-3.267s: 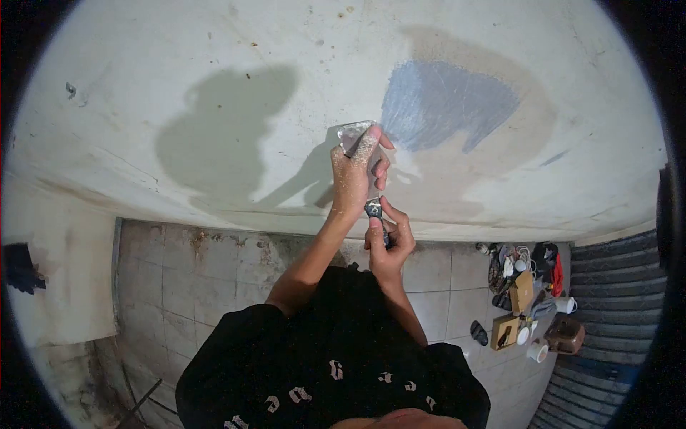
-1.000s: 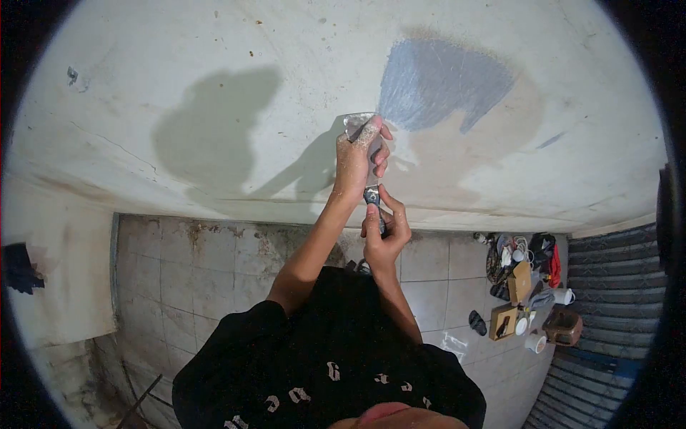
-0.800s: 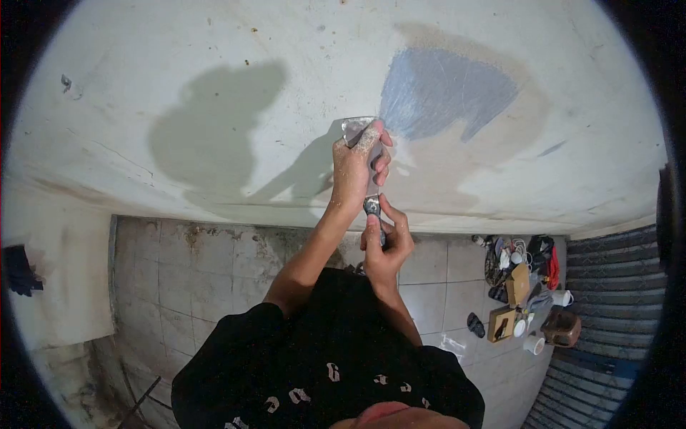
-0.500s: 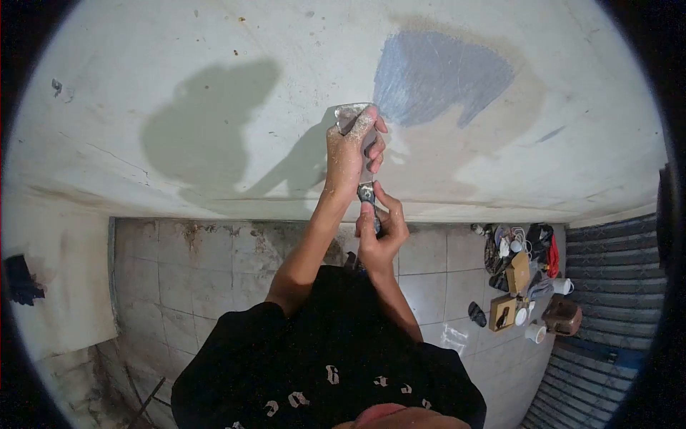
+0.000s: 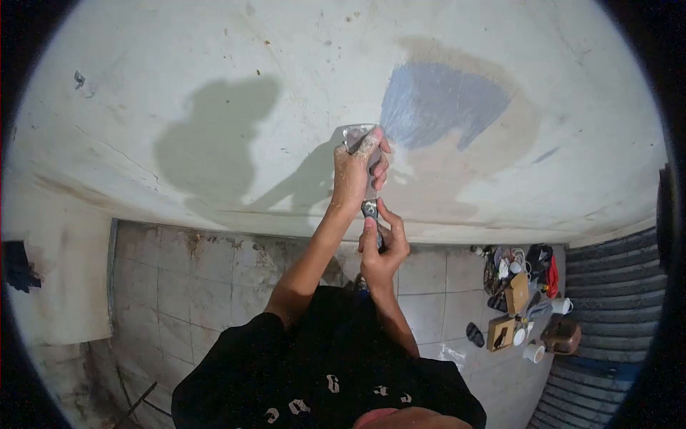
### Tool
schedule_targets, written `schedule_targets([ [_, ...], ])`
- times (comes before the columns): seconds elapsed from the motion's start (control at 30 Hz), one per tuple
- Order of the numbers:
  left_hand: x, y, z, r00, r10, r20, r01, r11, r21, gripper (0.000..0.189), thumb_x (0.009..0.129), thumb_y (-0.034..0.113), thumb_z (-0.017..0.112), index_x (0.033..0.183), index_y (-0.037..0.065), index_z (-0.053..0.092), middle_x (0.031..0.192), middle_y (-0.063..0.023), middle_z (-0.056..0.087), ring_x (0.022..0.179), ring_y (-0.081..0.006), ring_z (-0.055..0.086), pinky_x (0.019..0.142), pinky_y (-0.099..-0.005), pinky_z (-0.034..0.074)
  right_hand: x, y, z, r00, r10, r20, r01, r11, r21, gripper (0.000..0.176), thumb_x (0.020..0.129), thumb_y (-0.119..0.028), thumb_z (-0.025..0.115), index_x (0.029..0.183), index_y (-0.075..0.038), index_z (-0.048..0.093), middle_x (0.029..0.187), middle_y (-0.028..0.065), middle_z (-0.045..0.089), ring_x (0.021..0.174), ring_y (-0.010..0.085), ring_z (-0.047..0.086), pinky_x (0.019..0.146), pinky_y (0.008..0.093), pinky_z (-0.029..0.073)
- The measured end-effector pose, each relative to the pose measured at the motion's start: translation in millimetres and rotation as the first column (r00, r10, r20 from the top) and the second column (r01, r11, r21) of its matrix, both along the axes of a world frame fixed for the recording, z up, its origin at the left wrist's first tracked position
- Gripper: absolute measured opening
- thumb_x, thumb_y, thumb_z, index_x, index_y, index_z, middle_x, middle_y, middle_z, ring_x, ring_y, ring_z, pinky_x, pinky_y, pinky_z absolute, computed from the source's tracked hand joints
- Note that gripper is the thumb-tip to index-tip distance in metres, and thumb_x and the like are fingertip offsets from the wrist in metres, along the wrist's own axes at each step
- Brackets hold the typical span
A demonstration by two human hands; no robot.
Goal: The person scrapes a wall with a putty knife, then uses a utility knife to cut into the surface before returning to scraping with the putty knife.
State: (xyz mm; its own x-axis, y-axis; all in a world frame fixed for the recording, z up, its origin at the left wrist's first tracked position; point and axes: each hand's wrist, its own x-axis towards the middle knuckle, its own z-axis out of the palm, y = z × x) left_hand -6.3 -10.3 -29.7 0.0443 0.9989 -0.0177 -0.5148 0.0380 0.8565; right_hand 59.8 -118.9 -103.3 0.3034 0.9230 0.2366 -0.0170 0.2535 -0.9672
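A paint scraper (image 5: 359, 131) with a broad metal blade is held up against the pale wall (image 5: 300, 86), its edge pointing upward. My left hand (image 5: 350, 171) is closed around the blade, thumb pressed on its face, with whitish crumbs stuck to the skin. Lower down, my right hand (image 5: 384, 250) grips the dark handle, thumb along it and fingers curled behind. Just right of the blade's edge is a blue-grey patch (image 5: 443, 104) on the wall, ringed by a brownish stain. Shadows of the head and arms fall on the wall to the left.
Tiled floor (image 5: 421, 314) runs along the wall's foot. At right are a slipper (image 5: 475, 334), cardboard boxes (image 5: 501, 334), white cups (image 5: 534, 352), a brown container (image 5: 562, 336) and cables, beside a ribbed shutter (image 5: 607, 286). A dark cloth (image 5: 18, 267) hangs at far left.
The view has tilted upward, so the wall, patch, hands and floor items all appear lower. Both hands keep their hold on the scraper, which stays beside the patch.
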Motion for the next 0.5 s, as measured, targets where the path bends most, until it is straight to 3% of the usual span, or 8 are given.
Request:
schedule_targets([
  [0.27,-1,2,27,1.0,0.015,0.0,-0.015,0.997,0.073,0.035,0.093,0.033,0.059,0.074,0.003,0.056,0.049,-0.0005,0.042,0.038,-0.0098,0.04,0.036,-0.0248,0.031,0,11,13,1.0,-0.014,0.021,0.013,0.999,0.051,0.032,0.089,0.002,0.06,0.121,0.009,0.055,0.115,0.0189,0.063,0.1,0.0182,0.062,0.083,0.0294,0.053],
  [0.37,0,2,-1,0.999,0.033,-0.039,-0.034,0.999,-0.026,0.035,0.093,0.033,0.059,0.075,0.003,0.056,0.049,-0.0002,0.041,0.039,-0.0097,0.04,0.036,-0.0251,0.032,1,7,4,0.999,-0.017,0.034,0.016,0.999,0.036,0.031,0.09,0.002,0.06,0.12,0.008,0.056,0.115,0.0189,0.063,0.099,0.0168,0.061,0.082,0.0287,0.053],
  [0.5,-1,0,9,1.0,0.01,0.009,-0.01,1.0,0.009,0.036,0.094,0.033,0.058,0.073,0.004,0.054,0.049,0.0002,0.04,0.039,-0.0096,0.04,0.036,-0.0242,0.031,1,3,11,0.999,-0.009,0.036,0.009,1.0,-0.009,0.031,0.09,0.002,0.06,0.119,0.009,0.056,0.117,0.019,0.062,0.097,0.0151,0.061,0.08,0.0273,0.052],
])
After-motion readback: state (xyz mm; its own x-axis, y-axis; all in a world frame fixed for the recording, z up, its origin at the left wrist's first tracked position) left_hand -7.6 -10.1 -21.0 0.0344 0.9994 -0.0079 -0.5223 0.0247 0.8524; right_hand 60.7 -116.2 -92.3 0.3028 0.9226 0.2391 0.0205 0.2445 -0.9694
